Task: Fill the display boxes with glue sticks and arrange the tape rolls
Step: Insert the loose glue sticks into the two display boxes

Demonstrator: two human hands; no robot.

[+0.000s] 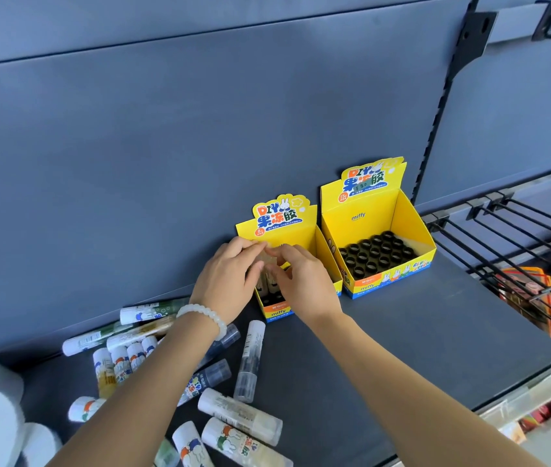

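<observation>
both hands, left hand (225, 281) and right hand (301, 284), pinch glue sticks (272, 281) inside small display box (279, 311); larger display box (398, 230) just right of the grip

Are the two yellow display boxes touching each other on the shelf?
Touching. The head view shows the smaller display box with its right wall against the left wall of the larger display box; no shelf shows between them.

This is a shop: right of the hands (260, 281), a yellow box (377, 230) has a price sticker, and hooks (516, 230) hold goods.
</observation>
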